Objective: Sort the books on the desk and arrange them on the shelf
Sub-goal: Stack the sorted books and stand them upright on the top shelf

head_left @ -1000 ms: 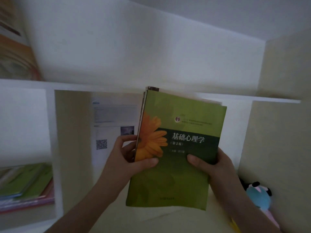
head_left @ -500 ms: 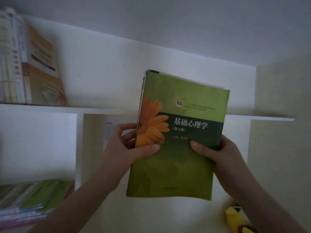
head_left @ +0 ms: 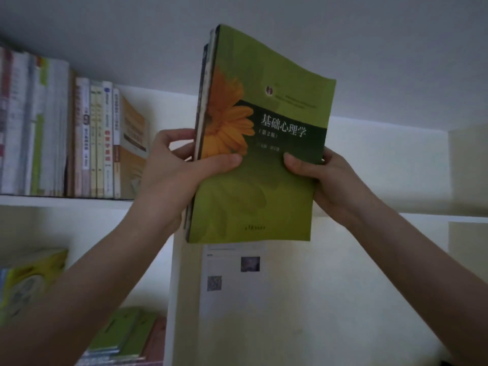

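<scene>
Two hands hold a small stack of books up in the middle of the frame. The front one is a green book [head_left: 264,159] with a big orange flower and white letters on its cover. It stands almost upright, leaning a little to the right. The thin edges of the other books [head_left: 208,75] peek out behind its left side.

The left hand [head_left: 169,175] grips the stack by the left edge. Its thumb lies on the cover just under the flower, and its fingers curl round the back. The right hand [head_left: 324,180] grips the right edge. Its thumb presses on the cover and its fingers are hidden behind.

The stack is in the air in front of a white shelf [head_left: 66,200] and touches no board. In the upper left of the frame a row of books [head_left: 52,141] stands on that shelf; the last one leans.

Below the stack, a sheet of paper [head_left: 232,273] with a small square code hangs on the white wall. In the lower left a pile of books [head_left: 124,336] lies flat, with a blurry yellow-green thing [head_left: 29,283] above it.
</scene>
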A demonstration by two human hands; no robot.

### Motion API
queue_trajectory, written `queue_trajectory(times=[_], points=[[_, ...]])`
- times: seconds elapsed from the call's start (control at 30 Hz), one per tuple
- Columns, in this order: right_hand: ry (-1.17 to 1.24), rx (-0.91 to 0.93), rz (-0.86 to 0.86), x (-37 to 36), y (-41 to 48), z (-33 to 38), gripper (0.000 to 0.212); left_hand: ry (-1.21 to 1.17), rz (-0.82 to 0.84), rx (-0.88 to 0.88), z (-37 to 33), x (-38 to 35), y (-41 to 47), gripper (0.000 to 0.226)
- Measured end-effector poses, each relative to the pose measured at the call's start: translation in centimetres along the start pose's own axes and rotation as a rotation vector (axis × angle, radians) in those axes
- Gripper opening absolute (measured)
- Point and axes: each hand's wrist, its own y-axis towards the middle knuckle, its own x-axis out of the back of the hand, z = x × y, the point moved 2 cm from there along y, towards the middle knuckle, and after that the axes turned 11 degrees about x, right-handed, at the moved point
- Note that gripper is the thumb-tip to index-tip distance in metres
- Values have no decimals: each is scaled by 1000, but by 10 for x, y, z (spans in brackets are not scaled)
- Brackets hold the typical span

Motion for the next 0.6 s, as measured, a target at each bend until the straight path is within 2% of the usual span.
queue_trajectory(times=[0.1, 0.2, 0.47, 0.6], points=[[68, -12, 51, -19, 35, -14, 66, 46, -102, -67, -8, 11, 20, 92], [119, -26, 97, -35, 66, -33, 65, 89, -190, -113, -9, 24, 41, 83], [150, -47, 273, -78, 134, -88, 62, 229, -400, -237, 3, 56, 85, 78], [178, -63, 364, -96, 154, -118, 51, 321, -492, -282, 19, 66, 93, 75]])
